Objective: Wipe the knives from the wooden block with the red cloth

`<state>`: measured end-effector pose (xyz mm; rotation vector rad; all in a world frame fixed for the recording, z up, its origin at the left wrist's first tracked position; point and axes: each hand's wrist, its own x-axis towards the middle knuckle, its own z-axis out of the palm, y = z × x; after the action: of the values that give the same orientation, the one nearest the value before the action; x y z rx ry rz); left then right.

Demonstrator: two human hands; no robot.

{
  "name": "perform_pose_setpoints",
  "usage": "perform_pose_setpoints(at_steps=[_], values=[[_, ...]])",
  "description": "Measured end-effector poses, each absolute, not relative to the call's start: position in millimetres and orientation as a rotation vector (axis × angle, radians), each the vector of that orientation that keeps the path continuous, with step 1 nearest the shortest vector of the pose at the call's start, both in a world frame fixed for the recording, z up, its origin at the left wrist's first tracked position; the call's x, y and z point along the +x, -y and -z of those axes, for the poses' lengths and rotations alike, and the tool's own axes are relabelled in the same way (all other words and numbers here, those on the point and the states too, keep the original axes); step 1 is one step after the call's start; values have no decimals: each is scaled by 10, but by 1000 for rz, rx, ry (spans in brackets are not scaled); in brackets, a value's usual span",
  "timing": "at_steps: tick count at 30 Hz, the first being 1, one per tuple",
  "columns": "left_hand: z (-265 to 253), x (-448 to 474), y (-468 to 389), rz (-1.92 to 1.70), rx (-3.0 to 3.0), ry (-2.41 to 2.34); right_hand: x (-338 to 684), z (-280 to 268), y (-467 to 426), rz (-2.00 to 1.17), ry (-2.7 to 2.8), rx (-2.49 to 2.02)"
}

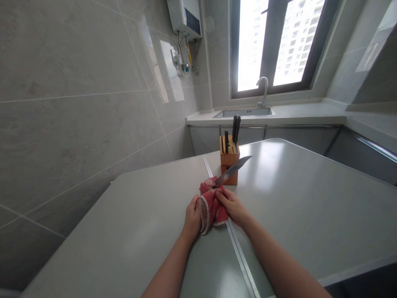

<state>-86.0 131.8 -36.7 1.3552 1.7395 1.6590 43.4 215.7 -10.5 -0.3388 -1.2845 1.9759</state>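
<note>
- Head view, progress: the knife (pixel 233 170) is out of the wooden knife block (pixel 229 159), and its lower end is wrapped in the red cloth (pixel 210 203). About half the blade shows bare beyond the cloth, pointing toward 2 o'clock. I judge the wiping partly done, with the bare outer half and the return to the block left; whether the blade is already clean I cannot tell.
- Head view, block: it stands just past the hands at 12 o'clock, with 2 dark handles (pixel 235 128) upright in its slots.
- Head view, left hand (pixel 192 215): it is curled around the cloth from 9 o'clock, fingers closed on the bundle. The knife's handle is hidden inside, so I cannot tell which hand grips it.
- Head view, right hand (pixel 232 206): it presses the cloth from 3 o'clock, fingertips pinching fabric against the blade's base.
- Head view, pose: both forearms rise from 6 o'clock and meet over the seam of the grey table (pixel 294 207).
- Head view, surroundings: a sink (pixel 245 112) with a tap (pixel 263 89) sits under the window at 12 o'clock.
</note>
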Motion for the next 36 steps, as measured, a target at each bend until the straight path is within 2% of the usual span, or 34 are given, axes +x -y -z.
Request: perform_pose_setpoints(at_steps=[23,36], values=[[150,-697,-1279,-1519,1582,-1508,368,197,-2086,-1902,1320,-496],[253,-778,-1282,-1411,1645,-1698,356,216,-2188,-1875,1142,-489]])
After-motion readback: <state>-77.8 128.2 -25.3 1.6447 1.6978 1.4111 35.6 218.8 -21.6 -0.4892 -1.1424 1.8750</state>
